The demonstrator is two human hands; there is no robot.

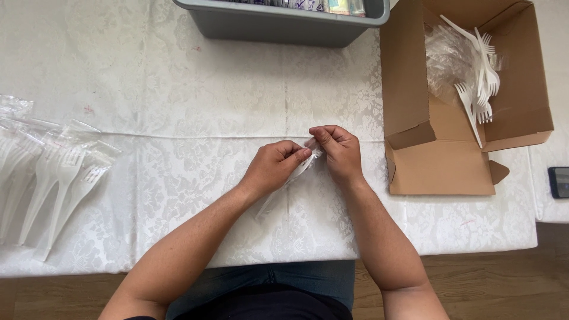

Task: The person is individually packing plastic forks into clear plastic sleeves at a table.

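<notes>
Both my hands meet over the middle of the white tablecloth (195, 89). My left hand (274, 166) and my right hand (336, 150) pinch the top end of a white plastic fork in a clear sleeve (294, 176). The sleeve slants down to the left under my left palm, with its lower end near the table's front edge. My fingertips cover the fork's tines.
Several sleeved white forks (56, 178) lie in a row at the left. An open cardboard box (441, 169) at the right holds loose white forks (483, 89) and clear plastic. A grey bin (284, 26) stands at the back. A dark phone (559, 181) lies at the far right.
</notes>
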